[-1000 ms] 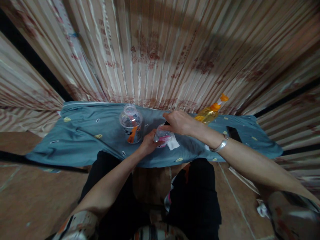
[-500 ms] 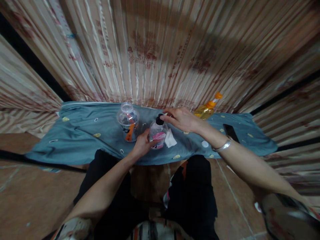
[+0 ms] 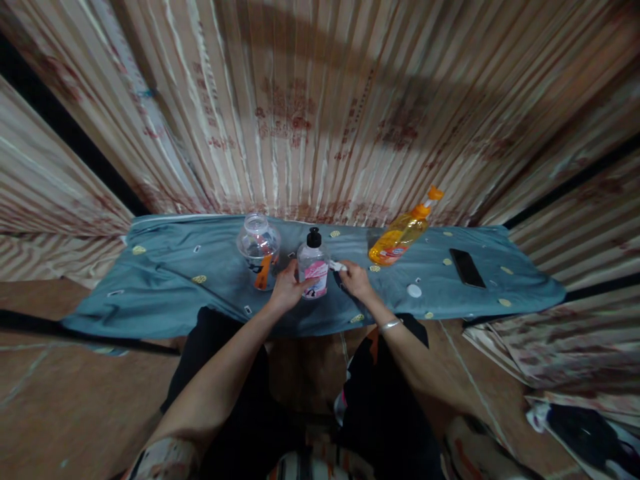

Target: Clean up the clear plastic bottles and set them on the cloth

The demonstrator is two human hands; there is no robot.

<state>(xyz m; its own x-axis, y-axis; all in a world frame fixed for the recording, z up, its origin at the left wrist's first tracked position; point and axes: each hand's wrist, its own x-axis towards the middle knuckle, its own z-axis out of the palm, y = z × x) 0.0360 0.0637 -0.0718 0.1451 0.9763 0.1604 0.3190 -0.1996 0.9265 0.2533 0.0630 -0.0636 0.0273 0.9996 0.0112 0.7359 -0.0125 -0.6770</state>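
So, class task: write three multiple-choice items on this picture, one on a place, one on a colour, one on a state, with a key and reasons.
1. Where does the black phone lie on the blue-grey cloth?
A. at the left end
B. towards the right end
C. between the hands

2. What colour is the cap of the tilted bottle of yellow liquid?
A. orange
B. green
C. black

3. What is the left hand doing to the small clear bottle with black pump top and pink label?
A. hovering well above it
B. lying flat, far from it
C. gripping its side

Key: 1 B, the phone lies right of both hands. 2 A, its tip shows orange. 3 C, the fingers wrap its side, while the right hand pinches a small white piece.
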